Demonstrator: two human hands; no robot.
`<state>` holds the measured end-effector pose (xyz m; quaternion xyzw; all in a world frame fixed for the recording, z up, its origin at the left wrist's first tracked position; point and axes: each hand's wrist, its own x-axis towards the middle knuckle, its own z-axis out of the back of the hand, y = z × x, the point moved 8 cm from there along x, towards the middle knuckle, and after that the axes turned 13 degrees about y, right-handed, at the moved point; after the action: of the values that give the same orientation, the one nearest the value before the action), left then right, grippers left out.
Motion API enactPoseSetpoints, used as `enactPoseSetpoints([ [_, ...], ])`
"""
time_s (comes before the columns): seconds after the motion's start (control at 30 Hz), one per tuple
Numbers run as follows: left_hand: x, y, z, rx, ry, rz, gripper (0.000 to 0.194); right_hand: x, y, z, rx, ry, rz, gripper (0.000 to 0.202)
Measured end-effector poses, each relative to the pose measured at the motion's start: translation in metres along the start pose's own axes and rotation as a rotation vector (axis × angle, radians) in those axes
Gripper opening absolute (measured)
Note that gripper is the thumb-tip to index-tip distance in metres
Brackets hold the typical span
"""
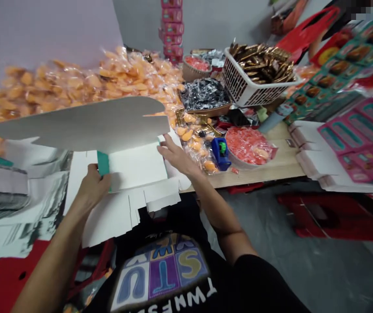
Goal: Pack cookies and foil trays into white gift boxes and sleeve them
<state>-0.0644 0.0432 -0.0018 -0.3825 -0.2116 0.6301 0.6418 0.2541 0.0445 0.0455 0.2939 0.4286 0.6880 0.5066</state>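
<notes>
— What is lying at the far left?

— Flat white carton blanks [20, 208] are lying in a loose pile, and heaped bags of orange snacks [75, 82] are sitting behind them.

— And the left hand?

— The left hand [93, 187] is pressing its grip closed on the teal-edged fold of an unfolded cardboard box [134, 167], which is resting on the near edge of the tabletop [271, 169] (its big grey flap [82, 124] is standing up over it).

— The right one?

— The right hand [175, 156] is pinching the box's right-hand side, fingers curled over the panel's edge.

— Further right?

— A blue tape dispenser [221, 153] is sitting just beside a round bowl of red sweets [248, 145]. Behind, a white basket [254, 89] is holding gold-wrapped pieces, and pink-and-teal boxes [362, 139] are lying stacked at the far right.
</notes>
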Motion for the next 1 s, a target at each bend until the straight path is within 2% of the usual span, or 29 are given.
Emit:
enactPoseSetpoints([
  [0.1, -0.005, -0.007, -0.006, 0.391, 0.049, 0.310, 0.040, -0.032, -0.029, 0.040, -0.237, -0.041, -0.200, 0.037],
  [0.17, -0.009, -0.021, -0.012, 0.499, 0.116, 0.354, 0.051, -0.056, -0.050, 0.064, -0.477, -0.067, -0.387, 0.038],
  [0.23, -0.014, -0.033, -0.014, 0.504, 0.136, 0.345, 0.062, -0.078, -0.070, 0.073, -0.689, -0.015, -0.563, 0.039],
  [0.27, -0.017, -0.038, -0.012, 0.490, 0.114, 0.331, 0.067, -0.088, -0.079, 0.071, -0.760, 0.038, -0.632, 0.038],
  [0.33, -0.026, -0.046, -0.001, 0.463, -0.003, 0.275, 0.074, -0.102, -0.094, 0.057, -0.827, 0.171, -0.703, 0.037],
  [0.43, -0.047, -0.059, 0.017, 0.440, -0.269, 0.087, 0.062, -0.114, -0.106, 0.034, -0.829, 0.298, -0.685, 0.035],
  [0.47, -0.054, -0.063, 0.019, 0.438, -0.334, -0.005, 0.055, -0.115, -0.107, 0.033, -0.831, 0.293, -0.675, 0.035],
  [0.53, -0.068, -0.074, 0.013, 0.451, -0.403, -0.210, 0.040, -0.116, -0.105, 0.045, -0.844, 0.178, -0.666, 0.038],
  [0.63, -0.088, -0.096, -0.018, 0.505, -0.360, -0.576, 0.020, -0.117, -0.097, 0.079, -0.833, -0.097, -0.658, 0.035],
  [0.7, -0.102, -0.113, -0.049, 0.579, -0.250, -0.802, 0.016, -0.119, -0.093, 0.098, -0.801, -0.237, -0.667, 0.030],
  [0.77, -0.112, -0.132, -0.083, 0.676, -0.115, -0.954, 0.017, -0.118, -0.086, 0.110, -0.775, -0.328, -0.644, 0.029],
  [0.83, -0.115, -0.154, -0.121, 0.776, 0.032, -1.043, 0.019, -0.113, -0.075, 0.113, -0.768, -0.373, -0.569, 0.032],
  [0.9, -0.110, -0.181, -0.162, 0.866, 0.186, -1.099, 0.025, -0.105, -0.066, 0.112, -0.789, -0.355, -0.519, 0.036],
  [1.0, -0.083, -0.219, -0.226, 0.980, 0.380, -1.108, 0.060, -0.091, -0.061, 0.107, -0.850, -0.257, -0.530, 0.040],
])
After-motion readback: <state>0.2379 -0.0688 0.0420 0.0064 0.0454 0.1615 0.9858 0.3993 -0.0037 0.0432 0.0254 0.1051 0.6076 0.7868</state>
